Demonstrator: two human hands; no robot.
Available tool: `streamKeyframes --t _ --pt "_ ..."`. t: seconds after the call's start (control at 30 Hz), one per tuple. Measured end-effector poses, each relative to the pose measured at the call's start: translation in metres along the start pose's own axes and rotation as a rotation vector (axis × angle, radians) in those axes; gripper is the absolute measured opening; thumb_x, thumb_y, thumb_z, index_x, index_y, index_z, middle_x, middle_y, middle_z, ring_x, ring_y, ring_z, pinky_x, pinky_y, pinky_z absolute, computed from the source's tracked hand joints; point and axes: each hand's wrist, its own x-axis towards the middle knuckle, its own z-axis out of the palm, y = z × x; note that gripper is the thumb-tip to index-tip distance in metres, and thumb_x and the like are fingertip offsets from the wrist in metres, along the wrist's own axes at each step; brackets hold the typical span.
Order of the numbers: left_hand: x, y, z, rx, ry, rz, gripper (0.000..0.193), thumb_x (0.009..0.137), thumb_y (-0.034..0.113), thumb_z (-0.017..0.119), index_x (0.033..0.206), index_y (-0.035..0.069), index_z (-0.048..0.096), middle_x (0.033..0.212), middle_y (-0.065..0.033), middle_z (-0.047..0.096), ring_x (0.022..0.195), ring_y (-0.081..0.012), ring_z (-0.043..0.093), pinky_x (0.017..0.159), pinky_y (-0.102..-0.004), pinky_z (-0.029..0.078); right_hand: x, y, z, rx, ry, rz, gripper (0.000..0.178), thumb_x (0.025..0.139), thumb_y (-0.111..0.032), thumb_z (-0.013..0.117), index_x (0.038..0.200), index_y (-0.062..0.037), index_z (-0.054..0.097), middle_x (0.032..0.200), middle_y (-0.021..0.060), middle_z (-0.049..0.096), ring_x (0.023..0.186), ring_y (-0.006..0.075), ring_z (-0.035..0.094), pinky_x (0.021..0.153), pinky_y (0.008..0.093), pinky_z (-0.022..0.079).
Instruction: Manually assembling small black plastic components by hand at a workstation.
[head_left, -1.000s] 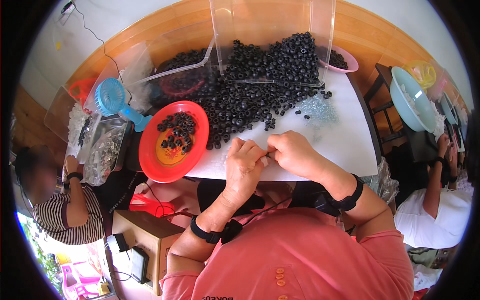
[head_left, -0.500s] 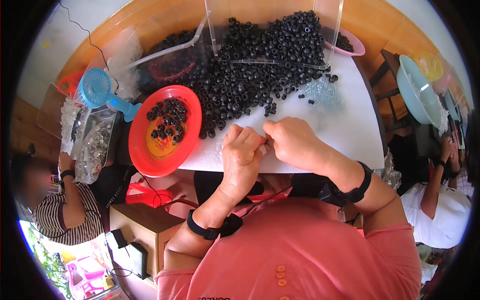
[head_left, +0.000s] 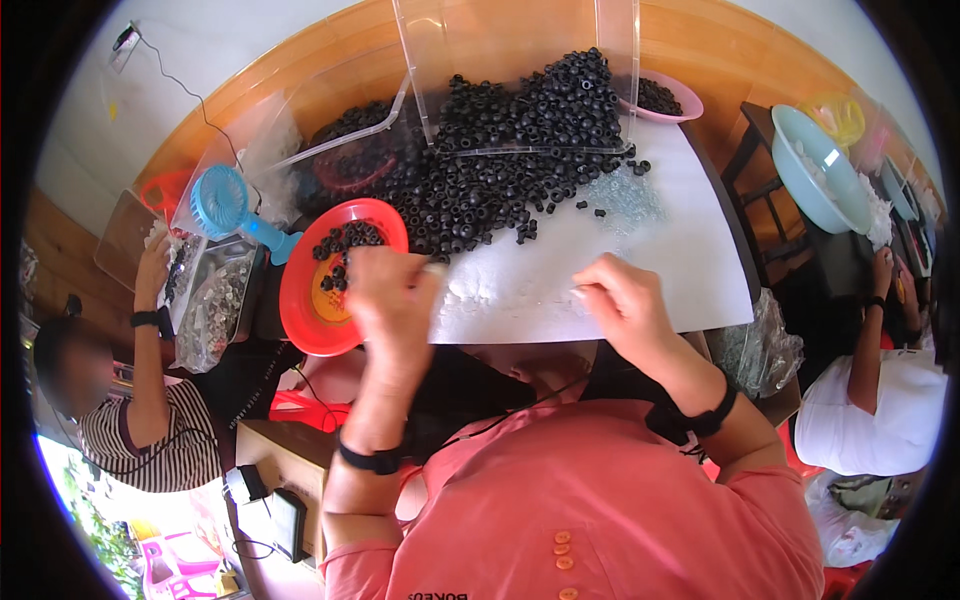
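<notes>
My left hand is smeared by motion over the right rim of a red plate; its fingers cannot be read clearly. Small black ring-like pieces lie in that plate. Above the white tabletop, my right hand is closed, thumb and forefinger pressed together. Whatever they may hold is too small to make out. A large heap of black pieces spreads over the far part of the table. To its right lies a patch of tiny clear bits.
A clear plastic box lies tipped behind the heap, beside a pink bowl. At left stands a blue handheld fan, with a bag of clear pieces nearby. People sit on both sides; a light-blue basin is at right.
My hands, together over the table's near part before, are now apart. The left went leftward to the red plate, the right a little rightward. The view has shifted slightly.
</notes>
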Motion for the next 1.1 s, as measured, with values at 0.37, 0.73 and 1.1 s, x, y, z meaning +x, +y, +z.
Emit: streamKeyframes --t 0.37,0.73,1.1 --pt "0.037 0.004 0.062 0.199 -0.377 0.092 0.062 0.080 0.035 0.071 0.131 0.006 0.055 0.130 -0.0205 0.053 0.124 -0.0391 0.044 0.099 -0.0486 0.038 0.027 0.020 -0.027 -0.879 -0.060 -0.274 0.017 0.072 0.000 0.065 0.089 -0.0042 0.062 0.092 0.0090 0.058 0.085 0.0291 0.057 0.071 0.0407 0.047" --pt "0.004 0.028 0.078 0.162 -0.580 0.295 0.064 0.089 0.043 0.060 0.141 0.008 0.046 0.146 -0.0207 0.042 0.134 -0.0428 0.037 0.108 -0.0510 0.031 0.006 0.029 -0.040 -0.746 0.032 -0.266 0.011 0.075 -0.005 0.067 0.086 -0.0059 0.064 0.090 0.0071 0.058 0.085 0.0268 0.057 0.071 0.0391 0.046" --pt "-0.009 0.022 0.047 0.007 -0.592 0.334 0.049 0.082 0.026 0.068 0.128 0.012 0.060 0.142 -0.0130 0.048 0.130 -0.0372 0.044 0.104 -0.0490 0.036 0.029 0.015 -0.031 -0.963 -0.247 -0.309 0.007 0.071 -0.003 0.062 0.078 -0.0034 0.065 0.086 0.0108 0.061 0.081 0.0282 0.062 0.070 0.0393 0.047"
